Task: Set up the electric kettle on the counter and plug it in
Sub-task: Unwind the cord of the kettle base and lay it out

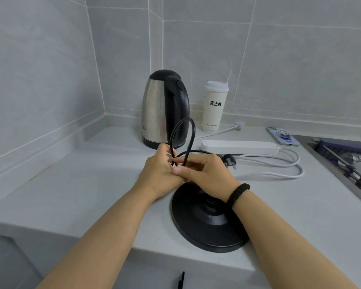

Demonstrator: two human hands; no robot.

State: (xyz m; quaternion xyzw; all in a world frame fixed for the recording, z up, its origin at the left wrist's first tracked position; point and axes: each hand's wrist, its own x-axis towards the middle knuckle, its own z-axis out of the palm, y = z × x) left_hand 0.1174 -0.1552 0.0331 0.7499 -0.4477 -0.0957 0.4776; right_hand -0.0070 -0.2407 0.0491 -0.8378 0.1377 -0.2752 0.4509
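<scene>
A steel kettle (pixel 164 109) with a black handle and lid stands in the counter's back corner. Its round black base (pixel 202 222) lies near the counter's front edge, partly under my right forearm. A loop of the base's black cord (pixel 191 132) rises above my hands. My left hand (pixel 158 172) and my right hand (pixel 204 168) meet just behind the base, and both pinch the cord where the loop crosses. The cord's plug (pixel 229 160) lies on the counter right of my right hand. A white power strip (pixel 240 147) lies behind it.
A white paper cup (pixel 214 107) with a lid and straw stands right of the kettle. The strip's white cable (pixel 279 163) coils on the counter. A phone (pixel 283 135) lies at the back right. A sink (pixel 346 161) with a rack fills the right edge.
</scene>
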